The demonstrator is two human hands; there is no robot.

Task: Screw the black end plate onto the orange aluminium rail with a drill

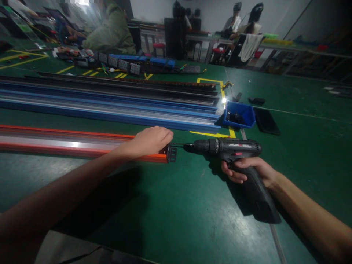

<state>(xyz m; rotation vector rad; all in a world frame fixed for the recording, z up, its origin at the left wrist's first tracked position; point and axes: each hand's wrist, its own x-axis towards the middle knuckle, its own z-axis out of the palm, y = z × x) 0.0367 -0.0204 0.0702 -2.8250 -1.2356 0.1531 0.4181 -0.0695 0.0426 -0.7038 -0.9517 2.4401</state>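
My right hand (247, 170) grips a black cordless drill (233, 146) by its handle, with the bit pointing left. The bit's tip reaches the end of a long orange and silver metal profile (74, 144). A black slotted end bracket (172, 154) sits at that end of the profile. Over the same end lies my left hand (151, 141), its fingers curled down around the profile and bracket. The fingertips of the left hand are partly hidden. Whether the bit touches a screw cannot be made out.
Behind lie several long blue profiles (110, 110) and black strips (132, 86). A blue bin (240, 115) with small dark parts stands at their right end, beside a black flat object (266, 121). Electronic modules (123, 64) lie farther back. Other people sit in the background.
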